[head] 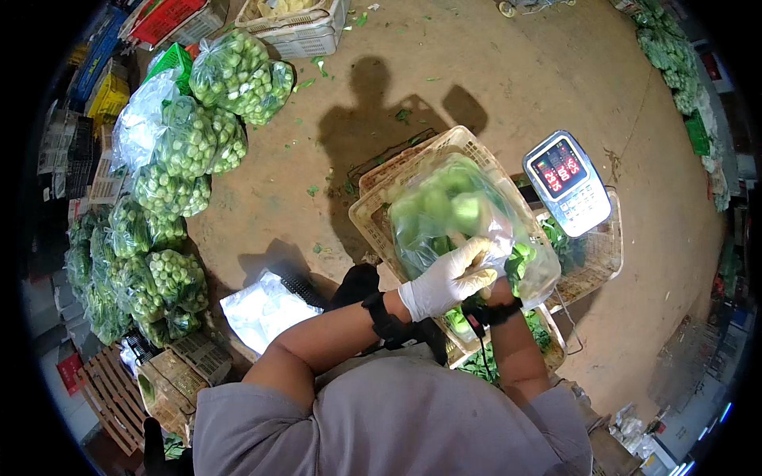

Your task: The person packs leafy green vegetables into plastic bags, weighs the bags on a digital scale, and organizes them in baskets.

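Note:
A clear plastic bag (411, 232) of leafy green vegetables with pale, thick stems (470, 208) rests in a dirty cream plastic crate (381, 229). My left hand (449, 276), in a white glove, has its fingers closed on the gathered plastic at the near side of the bag. Just to its right, my right hand (502, 290) is mostly hidden behind the left hand and the plastic, so its grip does not show. Green leaves (521, 265) poke out beside the right wrist. Black bands circle both wrists, and a cable hangs from the right one.
Right of the crate stands a weighing scale's lit display (565, 181). Another crate (613, 238) with greens sits beneath it. Filled vegetable bags (190, 137) line the left side. White plastic sheets (268, 312) lie near my left elbow. Leaf scraps dot the brown floor (268, 196).

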Action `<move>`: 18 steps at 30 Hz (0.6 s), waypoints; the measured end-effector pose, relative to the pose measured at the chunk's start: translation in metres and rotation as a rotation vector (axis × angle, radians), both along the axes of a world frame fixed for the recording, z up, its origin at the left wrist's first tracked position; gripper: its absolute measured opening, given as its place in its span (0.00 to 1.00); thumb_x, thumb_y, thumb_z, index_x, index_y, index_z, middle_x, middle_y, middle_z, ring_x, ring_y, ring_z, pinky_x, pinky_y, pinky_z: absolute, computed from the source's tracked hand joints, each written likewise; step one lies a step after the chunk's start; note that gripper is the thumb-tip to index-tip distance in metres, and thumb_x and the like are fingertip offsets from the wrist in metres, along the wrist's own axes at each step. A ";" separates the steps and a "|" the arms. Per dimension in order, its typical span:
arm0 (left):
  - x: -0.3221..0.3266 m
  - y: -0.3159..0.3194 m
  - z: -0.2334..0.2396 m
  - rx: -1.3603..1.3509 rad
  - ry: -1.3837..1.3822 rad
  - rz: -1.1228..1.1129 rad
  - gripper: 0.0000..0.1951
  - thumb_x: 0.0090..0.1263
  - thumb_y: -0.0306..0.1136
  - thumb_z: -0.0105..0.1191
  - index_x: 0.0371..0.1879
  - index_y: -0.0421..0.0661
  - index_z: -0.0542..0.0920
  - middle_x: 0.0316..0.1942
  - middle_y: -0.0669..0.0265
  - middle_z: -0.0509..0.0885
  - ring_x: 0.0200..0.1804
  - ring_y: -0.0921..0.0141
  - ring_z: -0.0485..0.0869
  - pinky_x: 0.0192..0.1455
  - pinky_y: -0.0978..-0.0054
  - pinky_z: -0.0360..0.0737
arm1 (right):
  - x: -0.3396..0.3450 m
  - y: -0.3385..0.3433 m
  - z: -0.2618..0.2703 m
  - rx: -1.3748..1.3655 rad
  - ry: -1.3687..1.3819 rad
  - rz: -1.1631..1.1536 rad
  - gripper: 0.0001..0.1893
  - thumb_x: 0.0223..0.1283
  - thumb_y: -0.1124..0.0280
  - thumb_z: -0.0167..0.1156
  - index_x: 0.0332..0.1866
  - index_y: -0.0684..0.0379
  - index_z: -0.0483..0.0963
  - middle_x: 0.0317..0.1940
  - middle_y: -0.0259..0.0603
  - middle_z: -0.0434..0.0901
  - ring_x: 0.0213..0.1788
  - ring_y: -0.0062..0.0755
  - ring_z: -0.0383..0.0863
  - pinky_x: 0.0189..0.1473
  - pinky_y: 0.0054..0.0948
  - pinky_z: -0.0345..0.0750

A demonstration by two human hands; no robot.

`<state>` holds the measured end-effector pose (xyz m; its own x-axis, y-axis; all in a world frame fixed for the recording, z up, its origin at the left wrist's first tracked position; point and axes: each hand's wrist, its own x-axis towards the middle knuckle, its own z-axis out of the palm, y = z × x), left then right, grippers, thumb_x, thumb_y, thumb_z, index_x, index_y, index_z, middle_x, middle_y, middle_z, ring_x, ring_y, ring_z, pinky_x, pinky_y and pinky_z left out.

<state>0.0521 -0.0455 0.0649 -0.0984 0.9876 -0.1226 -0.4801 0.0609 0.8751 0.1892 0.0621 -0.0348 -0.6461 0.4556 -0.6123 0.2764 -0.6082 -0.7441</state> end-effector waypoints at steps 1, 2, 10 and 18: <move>0.000 0.000 0.001 0.044 0.016 0.019 0.17 0.70 0.24 0.50 0.57 0.43 0.68 0.44 0.69 0.74 0.48 0.79 0.74 0.53 0.78 0.73 | -0.001 -0.003 0.000 0.058 -0.014 0.021 0.25 0.60 0.67 0.56 0.63 0.61 0.66 0.53 0.45 0.76 0.49 0.39 0.79 0.45 0.33 0.79; -0.005 -0.002 0.001 0.024 0.014 -0.037 0.22 0.69 0.24 0.52 0.61 0.43 0.66 0.48 0.68 0.74 0.51 0.78 0.73 0.56 0.77 0.72 | -0.002 -0.005 0.001 0.119 -0.028 0.046 0.25 0.60 0.66 0.57 0.63 0.61 0.66 0.52 0.45 0.76 0.48 0.40 0.79 0.45 0.34 0.79; -0.017 -0.012 0.012 -0.052 -0.254 -0.244 0.38 0.66 0.27 0.58 0.73 0.49 0.54 0.46 0.76 0.72 0.40 0.84 0.68 0.50 0.84 0.71 | -0.054 0.017 0.000 1.091 -0.115 0.301 0.28 0.54 0.62 0.61 0.60 0.62 0.69 0.49 0.50 0.78 0.45 0.48 0.80 0.45 0.37 0.79; -0.009 -0.011 0.005 -0.057 -0.075 -0.429 0.41 0.64 0.28 0.57 0.75 0.48 0.49 0.38 0.77 0.68 0.35 0.81 0.67 0.45 0.82 0.72 | -0.095 0.036 -0.041 1.653 -0.336 0.172 0.29 0.50 0.56 0.63 0.56 0.60 0.72 0.46 0.52 0.79 0.44 0.54 0.79 0.49 0.43 0.76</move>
